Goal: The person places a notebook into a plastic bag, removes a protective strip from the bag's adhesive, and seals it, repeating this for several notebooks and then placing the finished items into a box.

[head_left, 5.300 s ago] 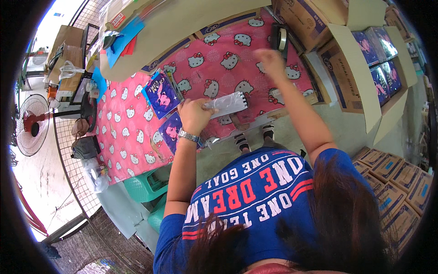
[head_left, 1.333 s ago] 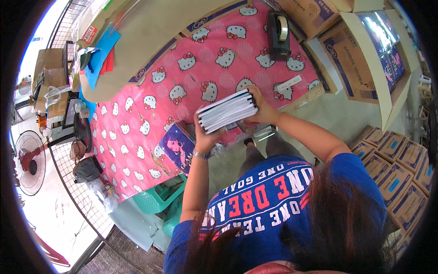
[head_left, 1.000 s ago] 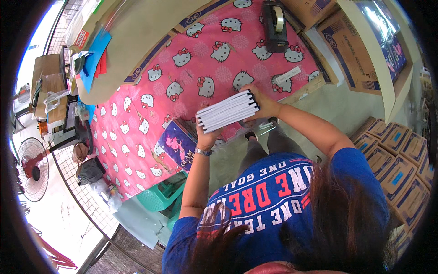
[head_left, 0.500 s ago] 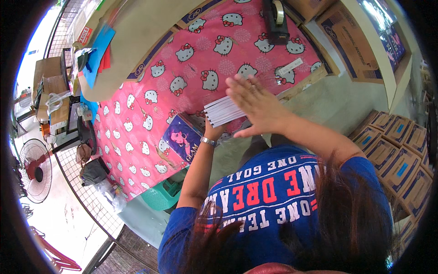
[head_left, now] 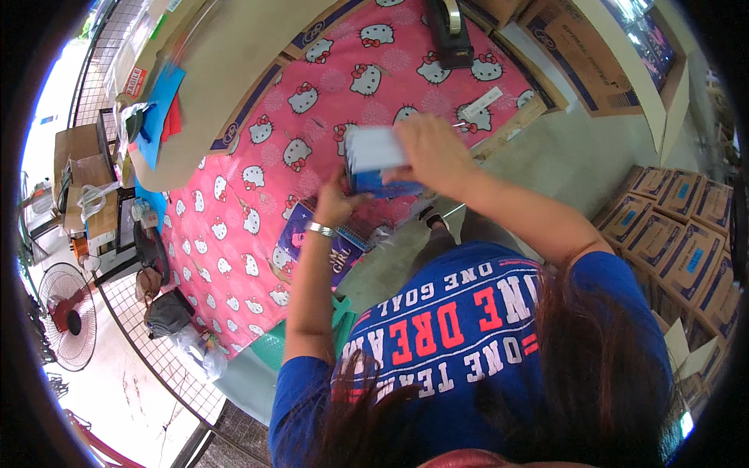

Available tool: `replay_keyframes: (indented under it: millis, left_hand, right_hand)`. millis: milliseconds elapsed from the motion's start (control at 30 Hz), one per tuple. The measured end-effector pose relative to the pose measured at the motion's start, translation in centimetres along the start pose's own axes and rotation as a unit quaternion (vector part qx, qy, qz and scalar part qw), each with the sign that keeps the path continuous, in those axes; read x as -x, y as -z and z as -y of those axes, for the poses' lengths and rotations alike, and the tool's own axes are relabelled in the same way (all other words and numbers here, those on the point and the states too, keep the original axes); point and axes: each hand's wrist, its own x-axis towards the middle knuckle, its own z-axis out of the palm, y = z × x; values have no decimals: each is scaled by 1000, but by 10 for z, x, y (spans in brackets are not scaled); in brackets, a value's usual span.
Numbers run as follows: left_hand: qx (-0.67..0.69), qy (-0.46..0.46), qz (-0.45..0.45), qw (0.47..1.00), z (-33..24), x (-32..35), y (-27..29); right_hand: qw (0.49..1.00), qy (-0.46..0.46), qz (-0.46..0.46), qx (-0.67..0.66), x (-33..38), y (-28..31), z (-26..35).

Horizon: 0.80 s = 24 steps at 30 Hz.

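Note:
Over the table I hold a stack of notebooks [head_left: 373, 148], its white page edges and a blue cover showing; motion smears it. My right hand [head_left: 438, 156] grips the stack's right end, with the fingers over the top and the thumb beneath. At the lower left corner, my left hand [head_left: 337, 204] has its fingers and thumb around the stack; the fingertips are partly hidden. Just below the left hand, purple-covered notebooks [head_left: 295, 232] lie on the table's near edge, partly behind my left wrist.
Pink cat-patterned cloth covers the table [head_left: 257, 207]. A black tape dispenser [head_left: 451, 43] and a white strip [head_left: 482, 101] lie toward the far side. Stacked cartons [head_left: 663, 249] stand at the right, a green basket [head_left: 273, 343] below the near edge, a fan [head_left: 66, 316] far left.
The stack has tipped up and turned, so its blue cover now shows. My right palm, flat against its end before, now grips it. My left hand has shifted left.

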Motion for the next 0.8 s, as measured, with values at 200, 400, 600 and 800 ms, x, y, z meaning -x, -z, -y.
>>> replay_keyframes:
  millis: [200,400,600,800]
  left_hand:
    - [-194,-211,-291,913,-87,8,24]
    - [-494,-210,-1,844,8,85,-109]
    - [-483,-116,80,864,20,89,-98]
    - [-392,-207,12,896,5,98,-76]
  right_hand:
    - [880,-390,44,-267,17,-72,-70]
    - [852,-475,6,-222,19,-133,-89]
    - [822,-486,65,-289,6,-124,-84]
    - [850,-493,30,-182,2,-162,-97]
